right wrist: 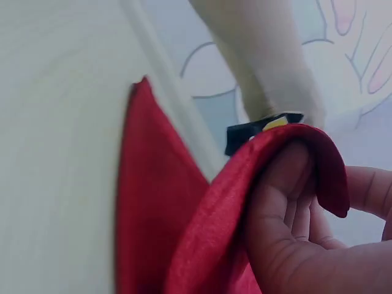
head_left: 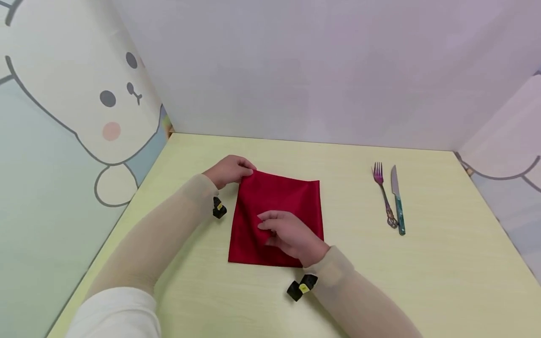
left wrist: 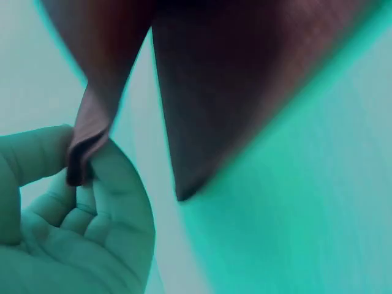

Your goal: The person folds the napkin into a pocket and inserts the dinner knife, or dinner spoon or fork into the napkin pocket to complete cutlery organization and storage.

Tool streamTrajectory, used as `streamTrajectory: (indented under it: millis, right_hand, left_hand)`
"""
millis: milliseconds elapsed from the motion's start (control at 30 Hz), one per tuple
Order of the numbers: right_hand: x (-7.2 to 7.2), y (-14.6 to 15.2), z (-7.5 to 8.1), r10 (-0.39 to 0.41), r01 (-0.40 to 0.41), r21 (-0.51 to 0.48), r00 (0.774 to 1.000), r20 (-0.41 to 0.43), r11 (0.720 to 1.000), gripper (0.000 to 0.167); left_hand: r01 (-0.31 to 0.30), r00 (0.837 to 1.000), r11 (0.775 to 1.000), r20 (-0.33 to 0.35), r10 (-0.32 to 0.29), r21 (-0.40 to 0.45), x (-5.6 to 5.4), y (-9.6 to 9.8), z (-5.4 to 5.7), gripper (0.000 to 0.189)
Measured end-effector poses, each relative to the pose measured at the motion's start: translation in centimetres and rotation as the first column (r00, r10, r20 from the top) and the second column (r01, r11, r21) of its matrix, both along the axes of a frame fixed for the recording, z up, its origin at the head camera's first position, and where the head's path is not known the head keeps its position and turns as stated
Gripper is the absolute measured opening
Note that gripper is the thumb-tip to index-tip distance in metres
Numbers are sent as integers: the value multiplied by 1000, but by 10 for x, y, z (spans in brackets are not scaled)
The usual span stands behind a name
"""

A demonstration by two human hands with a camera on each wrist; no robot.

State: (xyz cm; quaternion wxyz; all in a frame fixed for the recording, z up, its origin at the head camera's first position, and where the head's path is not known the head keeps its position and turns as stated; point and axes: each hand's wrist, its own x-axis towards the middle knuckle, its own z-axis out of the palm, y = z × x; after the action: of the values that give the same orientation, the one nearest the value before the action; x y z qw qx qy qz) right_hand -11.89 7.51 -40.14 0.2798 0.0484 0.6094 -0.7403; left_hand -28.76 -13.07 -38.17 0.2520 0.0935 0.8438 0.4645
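Observation:
A square red cloth (head_left: 287,192) lies on the table, its surface raised in soft folds. At its far left corner, my left hand (head_left: 230,170) pinches the edge between thumb and fingers. The left wrist view shows this left hand (left wrist: 92,214) holding a small gathered bit of cloth (left wrist: 92,131), while another corner hangs free beside it. Over the middle of the cloth is my right hand (head_left: 291,234). In the right wrist view the cloth (right wrist: 214,214) curls over a digit of my right hand (right wrist: 306,245), its tip caught between thumb and finger.
To the right of the cloth lie a fork (head_left: 383,188) with a purplish sheen and a knife (head_left: 397,199) with a green handle, side by side. The pale wooden table (head_left: 444,272) meets a plain wall (head_left: 296,70) behind and cartoon-printed panels (head_left: 55,188) at both sides.

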Motion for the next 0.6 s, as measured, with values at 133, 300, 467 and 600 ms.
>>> streamTrajectory:
  millis: [133,300,467,600]
  right_hand:
    - [-1,-4,-17,8,-9,12,1000,30,1000,22]
    - [-1,-7,-28,16,-17,18,999,34,1000,21]
    - [-2,-10,-24,26,-26,51,1000,0,998,23]
    - [-1,-16,-17,42,-38,96,998,-35,995,26]
  left_hand:
    - [-8,998,990,-55,1,-139,2,-6,-3,22]
    - [-14,998,981,-58,3,-195,-1,-13,-15,21]
    - [-30,998,985,-65,19,-172,-6,-21,-27,19]
    - [-49,997,985,-75,37,-164,-6,-22,-29,17]
